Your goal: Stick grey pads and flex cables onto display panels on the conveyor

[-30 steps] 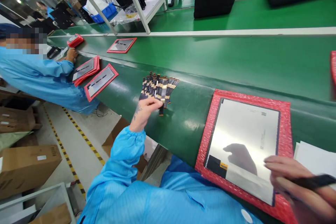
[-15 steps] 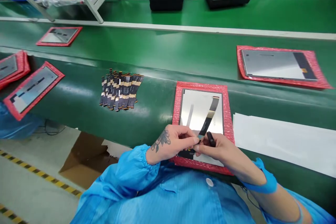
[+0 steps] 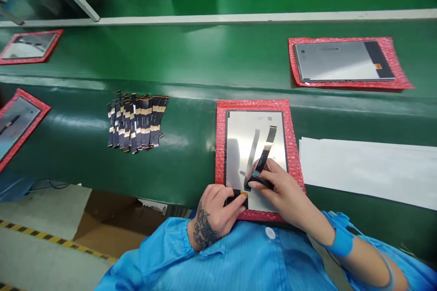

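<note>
A silver display panel (image 3: 249, 138) lies face down on a red bubble-wrap mat (image 3: 220, 145) at the near edge of the green belt. My left hand (image 3: 218, 209) presses on the panel's lower left corner, fingertips at a small yellow connector. My right hand (image 3: 278, 186) holds a black pen-like tool and pinches the lower end of a black flex cable (image 3: 266, 148), which rises at a slant over the panel. A fanned pile of several black-and-gold flex cables (image 3: 136, 120) lies to the left, apart from both hands.
White sheets (image 3: 368, 170) lie right of the mat. Another panel on a red mat (image 3: 344, 61) sits farther back right, and more red mats (image 3: 29, 45) are at the left. Black trays stand beyond a white rail (image 3: 218, 19). Cardboard boxes lie on the floor below.
My left hand left the cable pile with one flex cable and came to the panel. Now it presses the panel's corner while my right hand holds the cable. The view swung right and down.
</note>
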Action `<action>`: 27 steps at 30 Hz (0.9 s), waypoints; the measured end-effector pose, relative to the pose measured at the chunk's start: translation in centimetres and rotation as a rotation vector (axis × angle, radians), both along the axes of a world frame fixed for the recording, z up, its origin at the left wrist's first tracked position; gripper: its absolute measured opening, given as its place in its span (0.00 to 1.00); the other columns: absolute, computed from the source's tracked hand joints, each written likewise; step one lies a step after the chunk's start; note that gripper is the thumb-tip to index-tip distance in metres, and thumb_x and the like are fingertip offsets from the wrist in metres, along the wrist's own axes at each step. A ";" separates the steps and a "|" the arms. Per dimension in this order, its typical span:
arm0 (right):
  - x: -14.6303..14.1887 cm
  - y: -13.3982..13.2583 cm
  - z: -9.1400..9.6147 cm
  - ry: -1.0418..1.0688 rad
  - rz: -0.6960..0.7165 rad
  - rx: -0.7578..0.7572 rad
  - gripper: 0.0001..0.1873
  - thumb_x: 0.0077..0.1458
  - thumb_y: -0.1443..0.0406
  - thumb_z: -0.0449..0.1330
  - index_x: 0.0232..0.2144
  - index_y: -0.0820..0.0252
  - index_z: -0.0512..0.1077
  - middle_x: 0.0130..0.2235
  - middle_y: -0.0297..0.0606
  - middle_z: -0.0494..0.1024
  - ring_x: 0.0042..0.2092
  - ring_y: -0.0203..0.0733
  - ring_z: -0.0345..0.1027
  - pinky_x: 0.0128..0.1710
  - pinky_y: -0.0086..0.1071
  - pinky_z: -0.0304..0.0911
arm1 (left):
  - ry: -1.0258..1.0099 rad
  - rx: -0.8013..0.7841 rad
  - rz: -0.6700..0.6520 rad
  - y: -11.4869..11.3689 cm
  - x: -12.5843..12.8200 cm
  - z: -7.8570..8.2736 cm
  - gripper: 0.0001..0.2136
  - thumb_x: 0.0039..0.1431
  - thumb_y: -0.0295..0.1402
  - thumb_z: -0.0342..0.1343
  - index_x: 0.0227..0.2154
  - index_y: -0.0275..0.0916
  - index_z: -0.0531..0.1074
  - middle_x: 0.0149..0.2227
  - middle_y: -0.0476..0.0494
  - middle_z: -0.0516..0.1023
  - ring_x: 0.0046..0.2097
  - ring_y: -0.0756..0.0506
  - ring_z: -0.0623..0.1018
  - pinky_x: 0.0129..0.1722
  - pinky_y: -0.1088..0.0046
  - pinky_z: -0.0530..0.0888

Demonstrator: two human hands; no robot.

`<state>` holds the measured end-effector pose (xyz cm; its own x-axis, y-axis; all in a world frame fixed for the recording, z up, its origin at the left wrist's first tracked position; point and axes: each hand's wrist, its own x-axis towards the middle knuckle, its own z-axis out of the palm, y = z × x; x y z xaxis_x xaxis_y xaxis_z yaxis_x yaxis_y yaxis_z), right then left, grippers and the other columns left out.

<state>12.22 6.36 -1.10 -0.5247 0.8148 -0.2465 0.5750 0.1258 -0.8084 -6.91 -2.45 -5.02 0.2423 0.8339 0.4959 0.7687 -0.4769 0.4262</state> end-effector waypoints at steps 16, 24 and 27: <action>-1.0 -0.6 0.1 -0.100 0.081 0.084 0.13 0.57 0.73 0.56 0.22 0.57 0.66 0.32 0.36 0.66 0.31 0.39 0.67 0.29 0.32 0.65 | -0.077 0.022 -0.039 0.3 -0.1 0.3 0.08 0.66 0.29 0.53 0.37 0.38 0.78 0.29 0.47 0.76 0.33 0.48 0.73 0.34 0.72 0.73; -0.7 -0.8 -0.3 -0.105 0.096 0.079 0.10 0.57 0.73 0.55 0.26 0.58 0.69 0.38 0.40 0.71 0.36 0.41 0.69 0.34 0.34 0.69 | -0.042 -0.008 -0.048 0.0 -0.3 0.1 0.07 0.63 0.29 0.56 0.38 0.41 0.79 0.30 0.47 0.76 0.34 0.48 0.75 0.37 0.72 0.73; -0.8 -0.8 -0.2 -0.102 0.098 0.074 0.11 0.57 0.73 0.55 0.25 0.57 0.68 0.36 0.39 0.70 0.35 0.41 0.68 0.32 0.33 0.68 | -0.052 0.000 -0.045 0.1 -0.3 0.1 0.07 0.64 0.29 0.55 0.38 0.40 0.79 0.30 0.47 0.76 0.35 0.49 0.74 0.37 0.73 0.72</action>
